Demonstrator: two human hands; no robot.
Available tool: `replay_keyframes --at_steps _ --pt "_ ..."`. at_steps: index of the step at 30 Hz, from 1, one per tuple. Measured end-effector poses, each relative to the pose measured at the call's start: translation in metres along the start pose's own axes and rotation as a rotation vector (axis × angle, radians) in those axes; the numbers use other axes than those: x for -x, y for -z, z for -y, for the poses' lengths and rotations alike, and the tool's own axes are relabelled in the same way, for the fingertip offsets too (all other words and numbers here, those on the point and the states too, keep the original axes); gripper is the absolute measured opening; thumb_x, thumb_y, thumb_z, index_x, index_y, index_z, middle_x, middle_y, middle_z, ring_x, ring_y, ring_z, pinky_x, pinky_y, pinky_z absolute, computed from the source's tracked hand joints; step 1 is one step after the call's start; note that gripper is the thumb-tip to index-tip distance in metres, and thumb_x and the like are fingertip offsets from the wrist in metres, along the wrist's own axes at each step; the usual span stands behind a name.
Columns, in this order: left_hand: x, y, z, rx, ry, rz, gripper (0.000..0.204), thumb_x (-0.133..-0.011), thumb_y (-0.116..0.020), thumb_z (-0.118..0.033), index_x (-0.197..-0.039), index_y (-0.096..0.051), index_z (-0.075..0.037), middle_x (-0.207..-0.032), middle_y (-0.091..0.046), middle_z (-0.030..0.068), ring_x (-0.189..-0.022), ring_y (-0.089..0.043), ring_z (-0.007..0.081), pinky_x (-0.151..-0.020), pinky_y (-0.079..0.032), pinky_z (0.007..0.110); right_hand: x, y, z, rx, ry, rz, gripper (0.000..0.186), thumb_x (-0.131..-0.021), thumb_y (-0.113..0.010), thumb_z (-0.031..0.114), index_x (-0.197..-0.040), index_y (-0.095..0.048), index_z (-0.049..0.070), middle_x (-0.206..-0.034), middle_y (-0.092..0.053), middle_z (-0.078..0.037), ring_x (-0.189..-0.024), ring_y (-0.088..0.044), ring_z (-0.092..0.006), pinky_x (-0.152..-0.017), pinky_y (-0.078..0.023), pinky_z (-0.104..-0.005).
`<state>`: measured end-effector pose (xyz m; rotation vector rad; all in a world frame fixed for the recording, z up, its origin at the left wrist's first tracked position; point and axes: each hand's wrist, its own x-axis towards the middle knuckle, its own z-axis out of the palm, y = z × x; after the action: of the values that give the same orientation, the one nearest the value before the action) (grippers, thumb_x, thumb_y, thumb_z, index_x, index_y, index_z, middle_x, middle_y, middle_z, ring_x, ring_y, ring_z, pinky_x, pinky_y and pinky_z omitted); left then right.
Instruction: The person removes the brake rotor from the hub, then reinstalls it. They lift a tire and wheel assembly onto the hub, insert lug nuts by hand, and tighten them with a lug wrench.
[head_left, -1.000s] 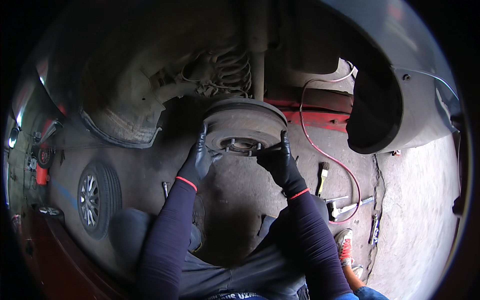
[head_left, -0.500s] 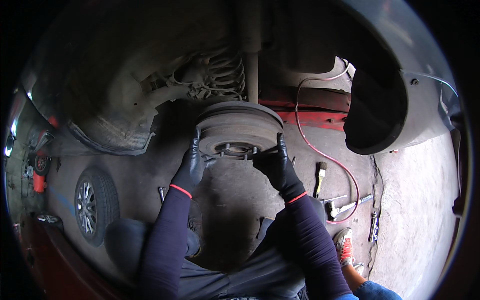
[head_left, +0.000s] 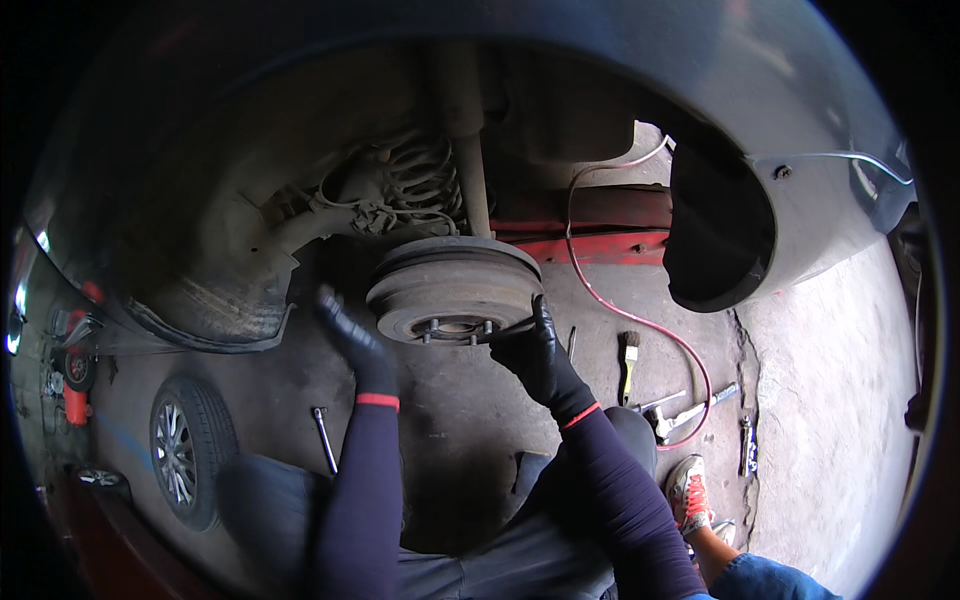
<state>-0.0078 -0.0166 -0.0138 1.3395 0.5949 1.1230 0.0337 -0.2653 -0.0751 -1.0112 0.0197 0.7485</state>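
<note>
A worn grey brake drum (head_left: 455,290) with wheel studs around its hub sits in the wheel arch, below a strut. My left hand (head_left: 358,345), in a black glove with a red cuff, is off the drum's left side, fingers stretched out and slightly blurred. On the right side of the drum my gloved right hand (head_left: 535,360) rests with its fingers up along the rim. Its thumb points left across the drum's front, near the studs. Neither hand shows a tool in it.
A coil spring (head_left: 425,170) stands behind the drum. A red hose (head_left: 625,312) curves over the floor past a brush (head_left: 629,365), a hammer (head_left: 690,415) and a ratchet (head_left: 325,440). A wheel (head_left: 180,455) stands at left. Another person's shoe (head_left: 690,493) is at lower right.
My left hand has come away from the drum's left side and moved outward. My right hand stays at the drum. The whole view has shifted, with the drum now lower and further left.
</note>
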Motion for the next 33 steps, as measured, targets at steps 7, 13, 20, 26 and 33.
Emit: replay_keyframes --at_steps 7,13,20,26,33 --pt "0.009 0.022 0.002 0.140 0.128 -0.084 0.069 -0.103 -0.050 -0.052 -0.152 -0.039 -0.005 -0.156 -0.040 0.0131 -0.145 -0.037 0.0299 -0.120 -0.026 0.048 -0.002 -0.005 0.006 -0.161 -0.142 -0.104 0.107 -0.083 -0.046 0.089 -0.132 -0.050 -0.005 -0.120 -0.059 -0.022 -0.111 -0.060 -0.0301 -0.102 -0.048 -0.0447" --pt "0.027 0.042 -0.007 0.007 0.420 0.081 0.068 -0.095 -0.062 -0.055 -0.149 -0.046 -0.016 -0.147 -0.049 0.0077 -0.134 -0.046 0.0274 -0.111 -0.032 0.049 0.001 0.000 0.007 -0.098 -0.186 -0.157 0.109 -0.082 -0.048 0.088 -0.129 -0.050 -0.010 -0.123 -0.058 -0.024 -0.115 -0.060 -0.0353 -0.102 -0.049 -0.0491" --pt "0.009 0.035 -0.018 -0.034 0.799 0.413 0.078 -0.088 -0.066 -0.067 -0.146 -0.050 -0.017 -0.137 -0.058 0.0079 -0.122 -0.056 0.0247 -0.102 -0.043 0.048 0.002 -0.001 0.005 -0.174 -0.071 -0.179 0.086 -0.089 -0.051 0.078 -0.122 -0.055 -0.001 -0.120 -0.060 -0.021 -0.111 -0.062 -0.0337 -0.100 -0.051 -0.0468" --pt "-0.003 0.033 -0.017 -0.084 0.851 0.743 0.077 -0.101 -0.034 -0.071 -0.132 -0.062 -0.007 -0.117 -0.070 0.0101 -0.100 -0.067 0.0197 -0.092 -0.052 0.036 -0.005 0.005 0.002 -0.099 -0.107 -0.044 0.069 -0.092 -0.052 0.074 -0.103 -0.064 0.008 -0.110 -0.068 -0.015 -0.108 -0.064 -0.0286 -0.100 -0.052 -0.0442" --pt "-0.009 0.050 0.008 -0.134 0.638 0.676 0.068 -0.104 -0.050 -0.051 -0.162 -0.015 -0.036 -0.155 -0.039 0.0071 -0.120 -0.060 0.0295 -0.096 -0.054 0.049 -0.004 -0.006 0.011 0.030 0.081 -0.054 0.068 -0.093 -0.053 0.072 -0.111 -0.056 0.006 -0.098 -0.059 -0.008 -0.086 -0.057 -0.0153 -0.081 -0.050 -0.0348"
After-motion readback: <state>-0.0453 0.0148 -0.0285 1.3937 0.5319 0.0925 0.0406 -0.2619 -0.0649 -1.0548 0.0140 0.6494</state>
